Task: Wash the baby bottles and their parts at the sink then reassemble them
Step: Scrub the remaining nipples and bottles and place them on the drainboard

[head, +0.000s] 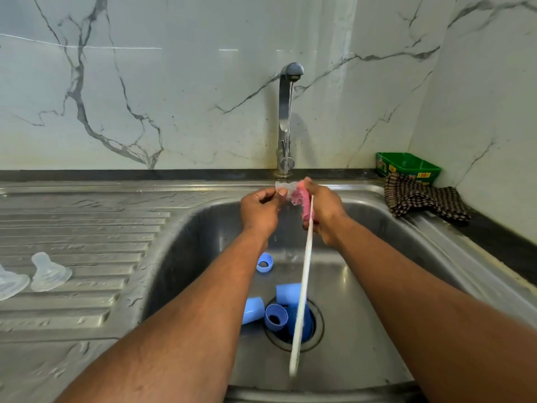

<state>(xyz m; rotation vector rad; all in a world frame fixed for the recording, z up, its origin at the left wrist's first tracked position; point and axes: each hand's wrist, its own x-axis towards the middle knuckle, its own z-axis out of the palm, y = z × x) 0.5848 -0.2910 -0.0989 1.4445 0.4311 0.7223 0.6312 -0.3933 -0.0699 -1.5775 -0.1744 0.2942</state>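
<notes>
Over the steel sink point(377, 257), my left hand point(261, 209) pinches a clear silicone teat point(286, 187) under the thin stream from the tap point(287, 117). My right hand point(322, 210) grips a bottle brush with a pink sponge head point(299, 199); the head touches the teat and the long white handle point(302, 301) hangs down toward me. In the basin lie several blue bottle parts: a ring point(265, 262), a cap point(252, 310), and more around the drain point(286, 312). Two clear teats point(48, 273) stand on the ribbed drainboard at the left.
A checked cloth point(421, 200) lies on the sink's right rim. Behind it stands a green box point(406, 167) in the corner. The marble wall rises close behind the tap. The drainboard point(87, 228) is wet.
</notes>
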